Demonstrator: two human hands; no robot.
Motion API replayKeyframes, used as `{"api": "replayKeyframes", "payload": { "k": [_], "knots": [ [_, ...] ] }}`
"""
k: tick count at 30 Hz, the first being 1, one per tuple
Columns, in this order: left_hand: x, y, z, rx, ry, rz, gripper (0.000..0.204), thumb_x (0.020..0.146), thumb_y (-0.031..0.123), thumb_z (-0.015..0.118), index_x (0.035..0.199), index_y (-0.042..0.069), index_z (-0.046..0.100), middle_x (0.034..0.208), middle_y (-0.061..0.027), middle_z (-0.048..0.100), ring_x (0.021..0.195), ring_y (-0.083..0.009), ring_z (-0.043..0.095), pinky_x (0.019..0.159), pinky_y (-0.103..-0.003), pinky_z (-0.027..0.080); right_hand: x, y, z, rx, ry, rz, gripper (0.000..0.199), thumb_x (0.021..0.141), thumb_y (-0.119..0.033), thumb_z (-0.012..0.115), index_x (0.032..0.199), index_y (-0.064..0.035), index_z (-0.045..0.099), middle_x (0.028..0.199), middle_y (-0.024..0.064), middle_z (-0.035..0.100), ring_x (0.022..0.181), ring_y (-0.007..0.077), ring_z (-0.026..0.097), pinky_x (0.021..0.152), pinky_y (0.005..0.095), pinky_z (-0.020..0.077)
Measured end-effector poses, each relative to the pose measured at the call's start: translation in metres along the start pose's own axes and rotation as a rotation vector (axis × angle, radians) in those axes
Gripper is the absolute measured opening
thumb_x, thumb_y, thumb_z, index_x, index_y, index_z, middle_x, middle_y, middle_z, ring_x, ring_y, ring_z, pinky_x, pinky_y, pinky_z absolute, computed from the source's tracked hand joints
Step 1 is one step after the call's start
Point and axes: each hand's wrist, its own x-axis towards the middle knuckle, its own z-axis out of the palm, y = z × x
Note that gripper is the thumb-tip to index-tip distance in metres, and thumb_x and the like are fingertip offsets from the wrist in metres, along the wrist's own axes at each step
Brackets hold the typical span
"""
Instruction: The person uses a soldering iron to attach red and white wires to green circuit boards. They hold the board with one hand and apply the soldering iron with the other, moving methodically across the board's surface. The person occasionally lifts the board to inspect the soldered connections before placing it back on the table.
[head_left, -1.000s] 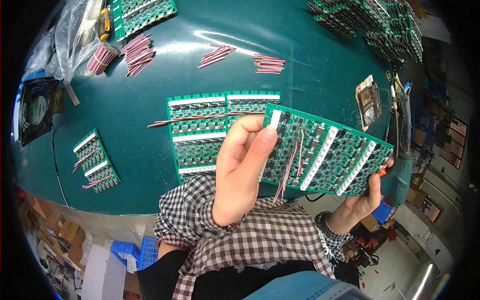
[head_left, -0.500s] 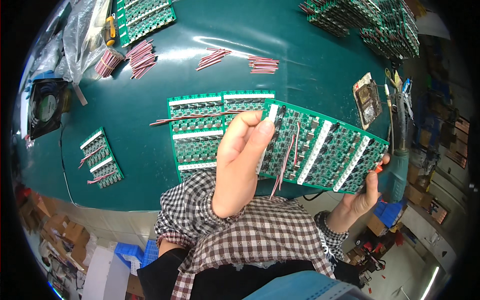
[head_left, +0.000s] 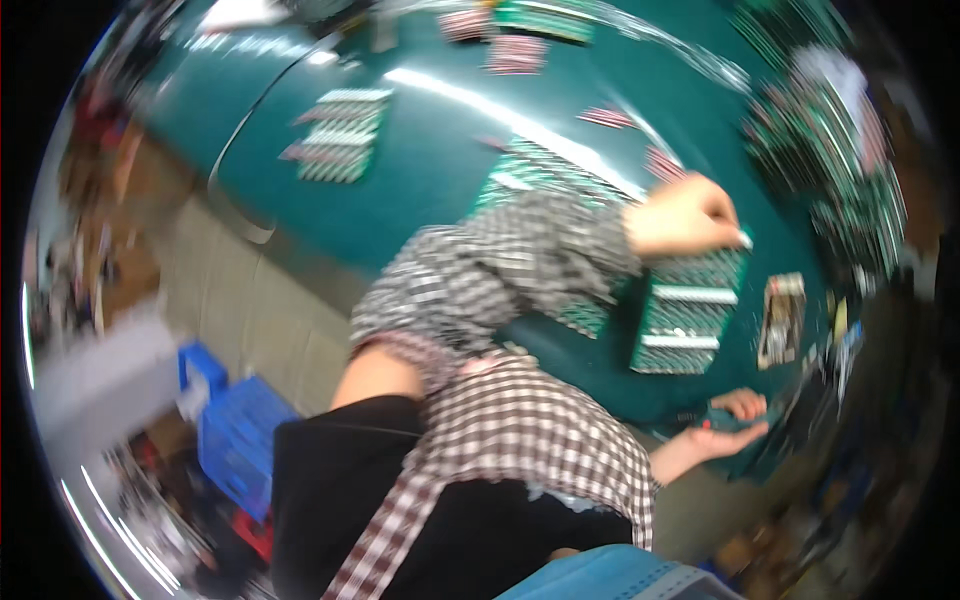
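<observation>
My left hand (head_left: pixel 685 215) is closed at the upper edge of a green circuit board panel (head_left: pixel 690 312) with white connector rows. The panel hangs toward me, right of my checked sleeve. Below it, my right hand (head_left: pixel 722 428) is turned up, its fingers curled and thumb apart from them. A small red-orange thing shows in its palm; blur hides what it is. My left forearm partly covers another green circuit board panel (head_left: pixel 545 165) on the table. Red and white wire pieces (head_left: pixel 665 163) lie just beyond my left hand.
Stacked circuit boards (head_left: pixel 820 150) stand at the right. A worn, rectangular tray-like piece (head_left: pixel 781 320) lies near the right edge. A small board with wires (head_left: pixel 345 135) sits at the left on the green table (head_left: pixel 290 210). Blue crates (head_left: pixel 240 440) stand below at the left.
The view has swung and blurred. My right hand has come off the panel and lowered. My left hand still grips it, now from its upper edge, with the panel turned more upright.
</observation>
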Motion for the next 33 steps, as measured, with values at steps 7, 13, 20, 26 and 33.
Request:
{"api": "replayKeyframes", "payload": {
  "k": [7,13,20,26,33],
  "knots": [
    [-0.023,-0.039,0.057,-0.088,0.152,-0.012,0.028,0.076,0.029,0.072,0.084,0.003,0.071,0.08,-0.0147,0.069,0.078,-0.0286,0.067,0.069,-0.039,0.051,-0.023,-0.026,-0.028,-0.262,0.009,0.044,0.028,0.083,-0.015,0.073,0.098,-0.0079,0.05,0.09,-0.0007,0.05,0.078,0.0104,0.053,0.067,0.0231,0.0483],
    [0.008,-0.053,0.055,-0.052,0.086,0.141,0.028,0.07,0.033,0.076,0.078,0.006,0.072,0.076,-0.012,0.069,0.073,-0.0261,0.067,0.065,-0.037,0.052,0.001,-0.023,-0.037,-0.129,0.026,0.108,0.027,0.083,-0.01,0.071,0.099,-0.0077,0.049,0.087,-0.0013,0.047,0.078,0.0097,0.049,0.065,0.023,0.0454],
    [0.049,-0.007,0.011,0.147,-0.3,0.207,0.029,0.083,0.03,0.072,0.094,0.003,0.07,0.084,-0.005,0.069,0.079,-0.0111,0.061,0.072,-0.028,0.049,0.014,-0.02,-0.033,-0.057,-0.007,0.092,0.027,0.09,-0.021,0.066,0.107,-0.0089,0.048,0.092,-0.0007,0.05,0.076,0.0086,0.046,0.067,0.0242,0.0435],
    [0.067,-0.005,0.046,0.171,-0.596,0.03,0.029,0.085,0.031,0.071,0.1,0.006,0.07,0.08,-0.002,0.065,0.073,-0.0092,0.057,0.068,-0.026,0.046,-0.01,-0.029,-0.031,-0.109,0.013,0.014,0.03,0.091,-0.026,0.065,0.107,-0.0093,0.047,0.095,0.0028,0.051,0.08,0.0134,0.05,0.07,0.029,0.0518],
    [0.056,-0.018,0.044,0.643,-0.43,0.156,0.027,0.08,0.028,0.072,0.096,0.007,0.073,0.086,-0.0106,0.071,0.079,-0.0228,0.067,0.073,-0.034,0.051,-0.011,-0.027,-0.027,-0.154,0.022,0.008,0.03,0.093,-0.028,0.063,0.109,-0.0098,0.045,0.096,0.0022,0.05,0.08,0.013,0.05,0.071,0.0294,0.0514]
  ]
}}
